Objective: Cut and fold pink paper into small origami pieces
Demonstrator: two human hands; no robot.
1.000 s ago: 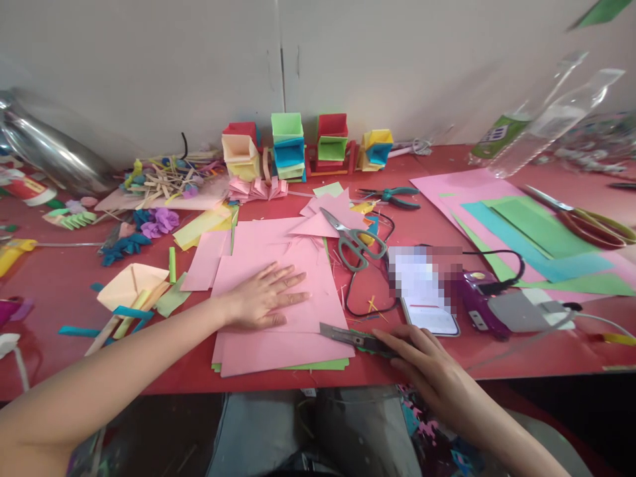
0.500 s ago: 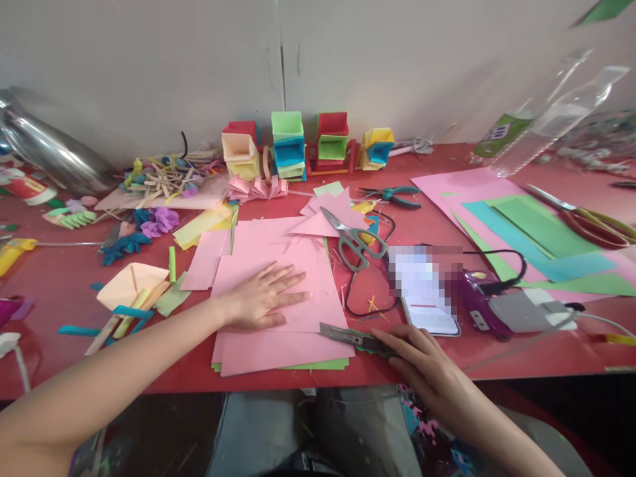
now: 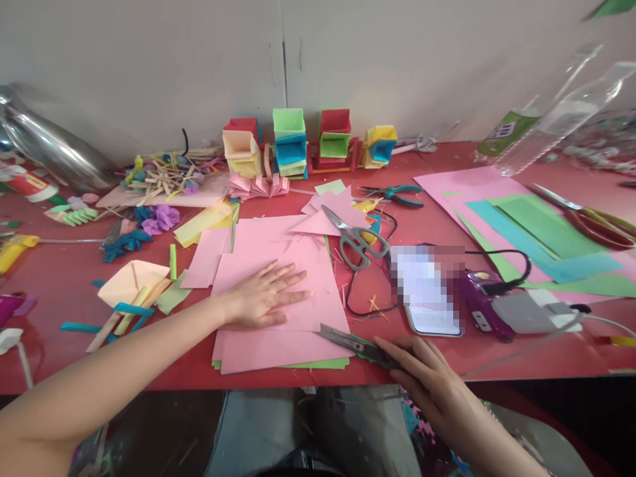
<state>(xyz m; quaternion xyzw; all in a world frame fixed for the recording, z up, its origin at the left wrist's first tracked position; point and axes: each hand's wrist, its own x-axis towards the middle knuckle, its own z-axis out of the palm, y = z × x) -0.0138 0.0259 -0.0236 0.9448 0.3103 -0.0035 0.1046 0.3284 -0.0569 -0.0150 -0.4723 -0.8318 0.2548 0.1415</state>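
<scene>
Pink paper [image 3: 320, 301] lies under the left hand [image 3: 264, 297], palm down and spread wide; the right hand [image 3: 428, 374] grips a box cutter [image 3: 355, 344]

A red tabletop [image 3: 432, 225] meets a pale grey wall [image 3: 149, 66] with a dark vertical seam [image 3: 285, 59].

Papercraft workplace at a red bench [image 3: 189, 372]. Pink paper sheets [image 3: 283, 348] are lying beneath the left hand [image 3: 265, 296], while the right hand [image 3: 430, 381] is holding a utility knife [image 3: 358, 345]. Scissors [image 3: 347, 232] are resting just beyond the hands, and folded-paper boxes [image 3: 291, 150] are standing farther off, before a pale wall [image 3: 149, 66]. Coloured sheets [image 3: 556, 225] are lying beyond and to the right of the right hand; purple flowers [image 3: 161, 220] and heaped sticks [image 3: 173, 182] are lying beyond and left of the left. Home or workshop setting: not distinguishable.
</scene>
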